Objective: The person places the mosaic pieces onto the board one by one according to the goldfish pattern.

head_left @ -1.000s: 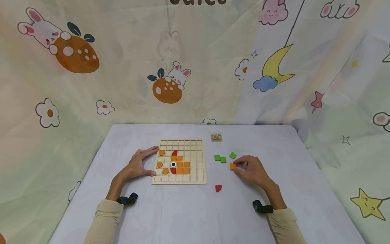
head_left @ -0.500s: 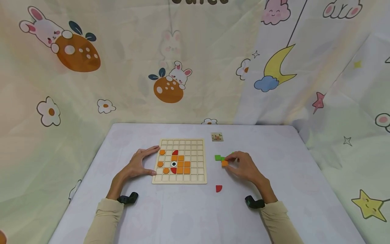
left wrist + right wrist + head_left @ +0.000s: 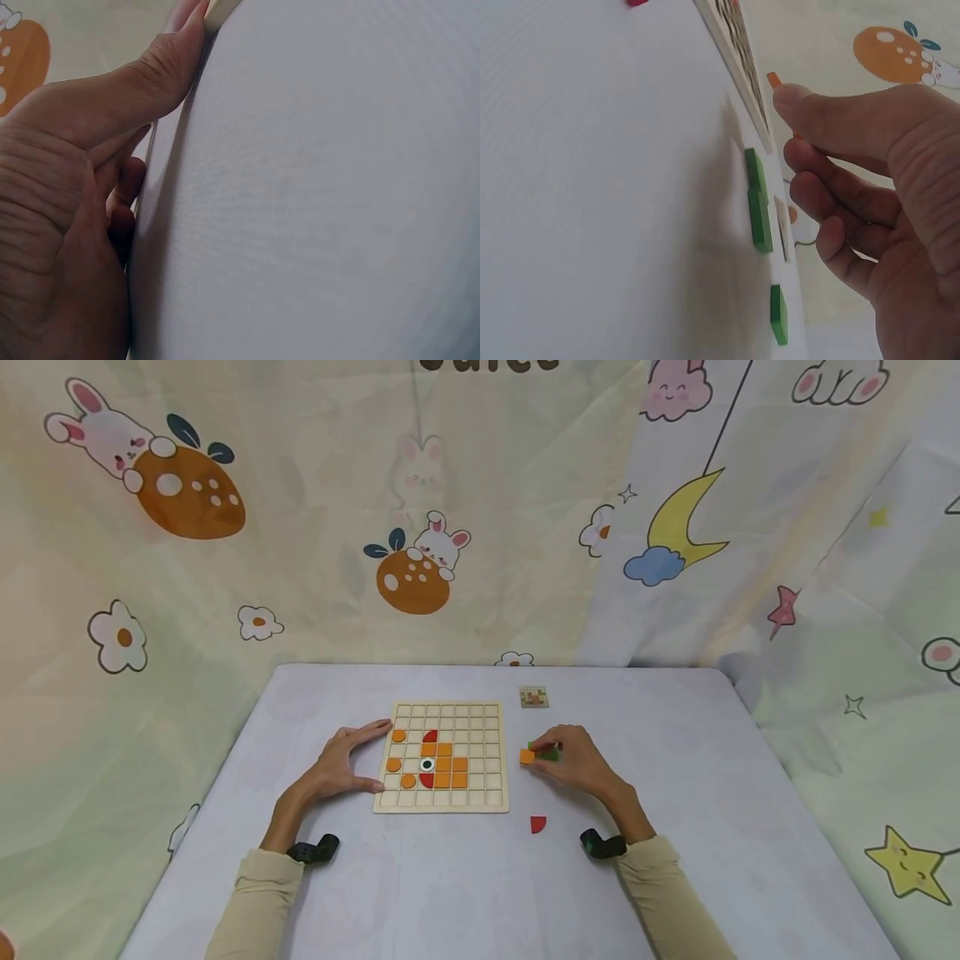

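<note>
My right hand (image 3: 581, 766) pinches an orange square tile (image 3: 527, 757) between thumb and fingers. In the right wrist view, that tile (image 3: 773, 78) shows at the thumb tip, raised above the table. Several green square tiles lie beneath the hand, which partly covers them in the head view; two green tiles (image 3: 760, 217) sit end to end. The fingers and thumb of my left hand (image 3: 333, 768) are spread and touch the left edge of a wooden grid board (image 3: 487, 718). On the board are orange squares (image 3: 444, 764), orange discs (image 3: 399, 736), red quarter-round pieces (image 3: 430, 737) and an eye tile (image 3: 427, 765).
A loose red quarter-round piece (image 3: 537, 824) lies right of the board, toward the front. Behind the green tiles is a small patterned card (image 3: 534, 697). A white cloth covers the table (image 3: 450, 885), and a printed curtain (image 3: 315, 527) hangs behind it.
My right hand has lifted the orange square tile and carried it left over the green tiles toward the board. The left hand has stayed at the board's edge.
</note>
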Available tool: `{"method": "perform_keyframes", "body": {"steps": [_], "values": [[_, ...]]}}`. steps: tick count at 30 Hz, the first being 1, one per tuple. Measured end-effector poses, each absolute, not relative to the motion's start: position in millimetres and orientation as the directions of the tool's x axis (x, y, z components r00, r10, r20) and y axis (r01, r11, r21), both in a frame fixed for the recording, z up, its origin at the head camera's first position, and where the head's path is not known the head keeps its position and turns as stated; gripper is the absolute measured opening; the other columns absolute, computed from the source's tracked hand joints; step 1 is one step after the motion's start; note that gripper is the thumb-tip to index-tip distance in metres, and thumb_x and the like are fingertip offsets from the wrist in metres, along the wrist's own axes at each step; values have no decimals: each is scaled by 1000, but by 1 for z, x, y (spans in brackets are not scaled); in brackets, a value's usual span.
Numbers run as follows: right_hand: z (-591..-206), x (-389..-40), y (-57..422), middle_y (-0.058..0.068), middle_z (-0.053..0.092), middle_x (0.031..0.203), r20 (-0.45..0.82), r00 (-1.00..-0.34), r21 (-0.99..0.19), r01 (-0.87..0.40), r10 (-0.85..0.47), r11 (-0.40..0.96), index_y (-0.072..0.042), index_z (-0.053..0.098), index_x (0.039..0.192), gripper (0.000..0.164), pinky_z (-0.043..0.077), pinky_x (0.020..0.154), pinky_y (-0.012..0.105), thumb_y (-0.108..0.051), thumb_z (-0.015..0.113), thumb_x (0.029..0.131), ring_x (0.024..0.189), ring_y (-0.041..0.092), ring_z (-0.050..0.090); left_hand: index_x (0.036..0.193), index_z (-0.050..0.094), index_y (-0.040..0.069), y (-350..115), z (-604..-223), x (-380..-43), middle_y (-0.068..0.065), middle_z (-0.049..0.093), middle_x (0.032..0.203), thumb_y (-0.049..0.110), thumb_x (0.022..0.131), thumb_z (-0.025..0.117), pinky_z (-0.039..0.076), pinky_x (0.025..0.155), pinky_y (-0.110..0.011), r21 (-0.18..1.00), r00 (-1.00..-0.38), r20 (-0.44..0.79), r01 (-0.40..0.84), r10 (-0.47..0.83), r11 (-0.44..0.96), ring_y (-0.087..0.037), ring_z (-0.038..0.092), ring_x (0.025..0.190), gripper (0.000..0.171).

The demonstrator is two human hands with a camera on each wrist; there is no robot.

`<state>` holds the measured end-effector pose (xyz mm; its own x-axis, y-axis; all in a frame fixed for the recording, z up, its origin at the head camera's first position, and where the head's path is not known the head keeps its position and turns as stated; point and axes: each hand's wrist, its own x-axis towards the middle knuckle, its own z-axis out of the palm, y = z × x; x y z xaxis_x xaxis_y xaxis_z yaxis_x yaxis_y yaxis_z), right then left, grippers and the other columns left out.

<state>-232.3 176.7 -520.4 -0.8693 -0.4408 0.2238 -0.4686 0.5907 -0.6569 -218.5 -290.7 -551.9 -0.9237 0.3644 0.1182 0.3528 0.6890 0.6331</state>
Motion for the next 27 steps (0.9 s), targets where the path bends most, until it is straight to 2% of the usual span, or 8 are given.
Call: {"method": "perform_keyframes", "body": {"steps": [4, 16, 27], "values": [[-522, -241, 166, 3, 84, 96, 231, -853, -662, -490, -468, 567, -7, 87, 105, 24, 58, 79, 35, -7, 95, 82, 87, 17, 73, 164, 52, 14, -291, -553, -218, -12, 46, 173, 43, 69, 102, 36, 97, -47, 643, -929, 107, 337, 355, 688, -27, 48, 123, 111], [-518, -254, 135, 5, 85, 95, 240, -833, -679, -511, -499, 527, -4, 87, 104, 24, 55, 76, 34, -8, 96, 82, 84, 20, 70, 164, 51, 17, -291, -553, -220, -10, 45, 174, 43, 69, 102, 36, 99, -48, 652, -930, 95, 328, 355, 684, -26, 47, 125, 112], [-524, -263, 119, 4, 85, 94, 253, -809, -695, -533, -530, 482, -4, 87, 103, 22, 53, 75, 25, -10, 95, 83, 80, 9, 67, 165, 51, 18, -291, -553, -220, -10, 46, 174, 44, 68, 103, 36, 99, -47, 652, -929, 88, 326, 359, 685, -26, 47, 125, 113]]}}
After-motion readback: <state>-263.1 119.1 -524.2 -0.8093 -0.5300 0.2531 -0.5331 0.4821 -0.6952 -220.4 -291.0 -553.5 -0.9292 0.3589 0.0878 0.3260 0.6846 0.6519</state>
